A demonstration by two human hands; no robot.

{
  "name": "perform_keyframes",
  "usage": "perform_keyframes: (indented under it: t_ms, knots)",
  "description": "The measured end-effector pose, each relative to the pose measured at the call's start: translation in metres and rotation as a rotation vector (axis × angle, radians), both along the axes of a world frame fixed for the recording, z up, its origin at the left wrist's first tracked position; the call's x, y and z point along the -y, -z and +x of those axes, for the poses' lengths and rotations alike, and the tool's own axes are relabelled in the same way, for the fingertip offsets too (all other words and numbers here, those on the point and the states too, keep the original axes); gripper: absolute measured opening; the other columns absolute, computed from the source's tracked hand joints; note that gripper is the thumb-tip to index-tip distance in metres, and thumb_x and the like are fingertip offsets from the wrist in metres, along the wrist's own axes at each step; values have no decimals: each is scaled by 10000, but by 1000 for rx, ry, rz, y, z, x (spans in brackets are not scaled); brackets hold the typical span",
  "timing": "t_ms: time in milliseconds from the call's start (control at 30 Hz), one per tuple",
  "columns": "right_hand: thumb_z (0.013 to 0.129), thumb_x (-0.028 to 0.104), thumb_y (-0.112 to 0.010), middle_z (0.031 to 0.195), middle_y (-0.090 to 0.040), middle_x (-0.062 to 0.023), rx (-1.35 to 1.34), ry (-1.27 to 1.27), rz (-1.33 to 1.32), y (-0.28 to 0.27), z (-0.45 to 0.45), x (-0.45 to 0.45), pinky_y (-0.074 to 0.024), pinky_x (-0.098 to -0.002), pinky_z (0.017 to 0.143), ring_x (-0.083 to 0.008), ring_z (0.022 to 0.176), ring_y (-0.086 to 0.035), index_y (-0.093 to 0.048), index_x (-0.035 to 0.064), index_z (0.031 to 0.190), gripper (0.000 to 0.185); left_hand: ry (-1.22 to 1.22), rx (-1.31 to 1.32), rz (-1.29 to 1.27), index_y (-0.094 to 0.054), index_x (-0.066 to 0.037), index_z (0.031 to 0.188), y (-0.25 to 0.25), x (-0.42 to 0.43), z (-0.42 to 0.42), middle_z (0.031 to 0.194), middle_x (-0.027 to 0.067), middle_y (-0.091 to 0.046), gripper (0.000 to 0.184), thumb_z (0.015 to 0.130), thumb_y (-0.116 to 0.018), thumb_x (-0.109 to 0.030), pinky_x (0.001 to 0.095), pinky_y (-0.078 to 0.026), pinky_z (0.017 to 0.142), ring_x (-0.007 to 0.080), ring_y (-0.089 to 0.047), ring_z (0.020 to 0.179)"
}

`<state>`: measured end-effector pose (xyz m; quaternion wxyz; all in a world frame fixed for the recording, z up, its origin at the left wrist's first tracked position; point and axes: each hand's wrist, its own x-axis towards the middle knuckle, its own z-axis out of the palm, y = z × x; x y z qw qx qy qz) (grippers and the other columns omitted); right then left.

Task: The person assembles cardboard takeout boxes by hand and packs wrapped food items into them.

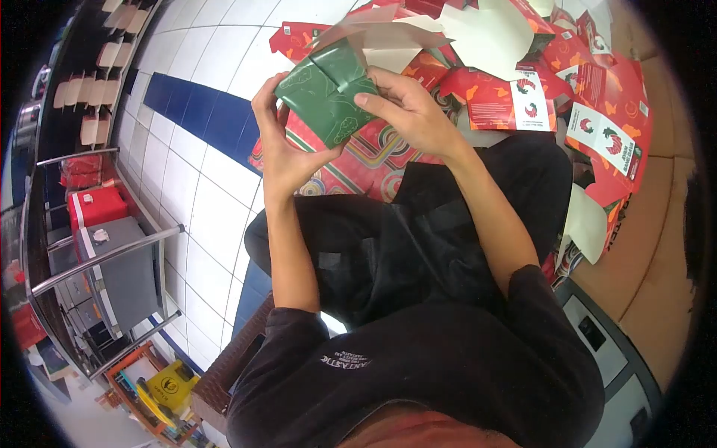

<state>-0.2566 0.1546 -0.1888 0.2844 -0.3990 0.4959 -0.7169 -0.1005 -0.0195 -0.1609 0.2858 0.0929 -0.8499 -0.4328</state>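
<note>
A green carton (317, 104) with pale line drawings on its sides is held up over my lap, tilted. My left hand (282, 160) grips its left side and lower edge, with the thumb underneath. On the right side, my right hand (418, 116) has its thumb pressed on the green panel near a folded edge; its other fingers are partly hidden behind. Pale flaps (392, 34) stick out beyond the top of the carton; whether they belong to it I cannot tell. Below it lies a red patterned sheet (373, 160).
Printed red cartons (515, 101) lie piled ahead and to the right. Brown cardboard (657, 216) stands along the right side. At left, a metal-railed rack holds a red box (97, 205) and a grey box (123, 269). A yellow object (170, 388) sits lower left.
</note>
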Motion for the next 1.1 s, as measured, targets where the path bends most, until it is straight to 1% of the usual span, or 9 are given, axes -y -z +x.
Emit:
perform_keyframes:
  t_ms: [167,367,533,600,667,700,800,933,1100]
  knots:
    - [1136,231,-619,1011,-707,-28,115,120,-36,-12,8,1,-528,-308,827,-87,917,-610,-691,-13,1287,296,65,8,8,-365,-94,1607,3,-7,-5,1589,122,-408,1253,520,-986,-40,549,-421,1276,326,-474,1503]
    - [1158,262,-592,1061,-733,-27,-110,-32,163,-7,-10,-11,-535,-310,876,-91,969,-637,-695,-12,1344,347,147,-20,-17,-323,-96,1622,5,-13,-7,1620,157,-431,1273,570,-1039,-78,532,-423,1267,339,-505,1477]
    - [1153,278,-601,1149,-767,-28,183,-84,-20,-17,-11,-17,-543,-301,912,-97,1002,-673,-717,-26,1310,360,43,7,-18,-276,-97,1653,7,-11,-9,1600,187,-432,1319,598,-1068,-139,544,-385,1293,348,-476,1509]
    - [1152,270,-598,1178,-782,-37,401,-154,-89,-10,-21,-13,-549,-304,931,-94,1009,-689,-740,-30,1269,352,-38,91,-87,-202,-65,1668,8,-5,-3,1586,206,-424,1314,662,-1044,-110,532,-487,1211,348,-544,1455]
    - [1143,275,-608,1138,-787,-55,77,104,-94,-10,-26,-12,-573,-315,864,-100,971,-707,-733,-38,1252,354,100,154,502,-301,40,1625,23,3,9,1554,246,-499,1091,774,-974,-69,498,-595,1075,336,-636,1355]
    - [1115,286,-649,1069,-788,-83,-42,360,56,-6,-20,-7,-586,-323,765,-111,901,-730,-717,-49,1238,363,67,136,594,-389,93,1560,23,5,12,1538,278,-531,929,817,-931,-47,489,-619,1028,339,-656,1331]
    - [1085,296,-692,1002,-782,-109,-104,467,286,-5,-13,-5,-589,-331,707,-146,855,-749,-713,-50,1210,368,161,2,662,-618,173,1359,27,-1,18,1446,328,-644,542,902,-837,-20,482,-625,1022,357,-677,1317]
    - [1081,245,-676,1035,-802,-168,32,354,118,16,-12,7,-591,-335,795,-186,863,-761,-715,-65,1262,362,379,-142,812,-650,133,1365,30,-18,16,1329,218,-744,526,886,-837,22,446,-607,1048,340,-735,1217]
    - [1103,200,-637,1027,-800,-128,212,313,115,21,-5,7,-560,-312,789,-123,885,-719,-705,-85,1275,340,186,161,717,-704,28,1357,36,-9,21,1305,140,-755,589,802,-884,107,413,-591,1055,271,-719,1220]
